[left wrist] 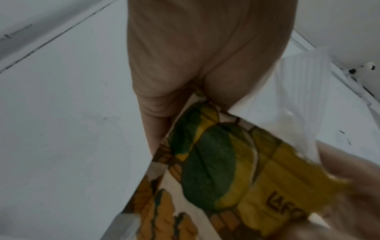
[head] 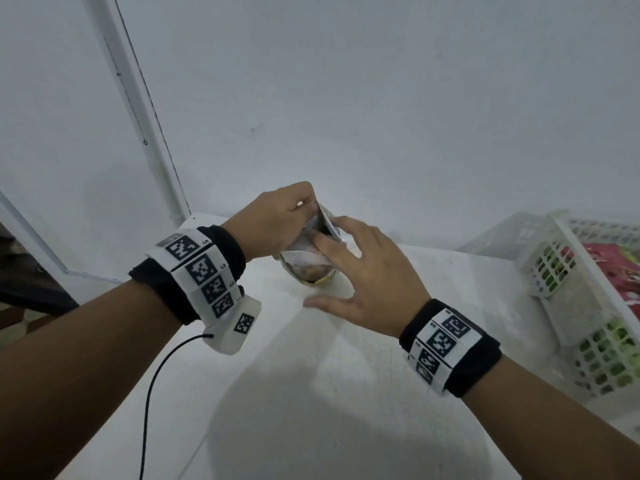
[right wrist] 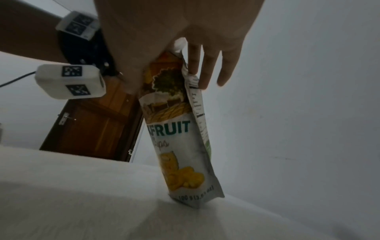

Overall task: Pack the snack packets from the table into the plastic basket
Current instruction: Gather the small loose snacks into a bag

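A white snack packet [head: 311, 271] printed with yellow fruit stands upright on the white table [head: 311, 393], close to the wall. My left hand [head: 277, 220] pinches its top edge. In the left wrist view the palm [left wrist: 174, 56] sits above the packet's green and yellow print [left wrist: 216, 170]. My right hand [head: 367, 271] lies against the packet's right side with straight fingers [right wrist: 207, 69] touching its edge. The right wrist view shows the packet [right wrist: 180, 146] with its bottom resting on the table. The white plastic basket [head: 568, 244] is at the far right.
The basket holds a red packet [head: 616, 268], and green items show through its lattice side. A black cable [head: 149, 393] hangs from my left wrist unit. The white wall stands just behind the packet. A brown door [right wrist: 92, 123] is at the left.
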The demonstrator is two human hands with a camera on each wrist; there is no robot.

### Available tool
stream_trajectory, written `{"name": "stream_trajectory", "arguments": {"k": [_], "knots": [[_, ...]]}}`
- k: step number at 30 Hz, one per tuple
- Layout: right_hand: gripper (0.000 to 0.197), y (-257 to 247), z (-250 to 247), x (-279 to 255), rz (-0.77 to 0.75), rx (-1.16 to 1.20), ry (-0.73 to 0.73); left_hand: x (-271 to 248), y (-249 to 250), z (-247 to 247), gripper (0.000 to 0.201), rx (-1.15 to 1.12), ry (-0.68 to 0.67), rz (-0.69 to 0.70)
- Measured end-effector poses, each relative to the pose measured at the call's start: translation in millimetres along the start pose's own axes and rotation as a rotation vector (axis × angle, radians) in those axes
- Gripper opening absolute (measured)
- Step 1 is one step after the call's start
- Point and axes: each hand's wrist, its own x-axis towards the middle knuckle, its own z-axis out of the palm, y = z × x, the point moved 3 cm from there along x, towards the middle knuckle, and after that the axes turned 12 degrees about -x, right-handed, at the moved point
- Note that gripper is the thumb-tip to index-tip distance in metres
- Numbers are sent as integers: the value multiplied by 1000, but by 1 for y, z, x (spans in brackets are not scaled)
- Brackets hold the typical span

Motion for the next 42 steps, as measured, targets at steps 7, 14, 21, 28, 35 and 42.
{"name": "stream_trajectory", "arguments": {"k": [7, 14, 21, 28, 35, 42], "knots": [[24, 16, 0, 14, 37, -39, -56, 2, 7, -1, 22, 87, -82, 35], [39, 29, -3, 14, 159, -98, -54, -7, 7, -6, 13, -166, -110, 8], [57, 26, -5, 9, 174, -61, 104, -36, -6, -10, 62, -70, -101, 259], [28, 22, -1, 17, 97, -50, 121, -33, -20, -6, 37, 120, 11, 431], [45, 22, 0, 20, 123, 13, 141, -28, -25, -12, 19, 133, 12, 444], [25, 33, 3, 14, 157, 62, 247, -23, -28, -10, 14, 141, 52, 479]]}}
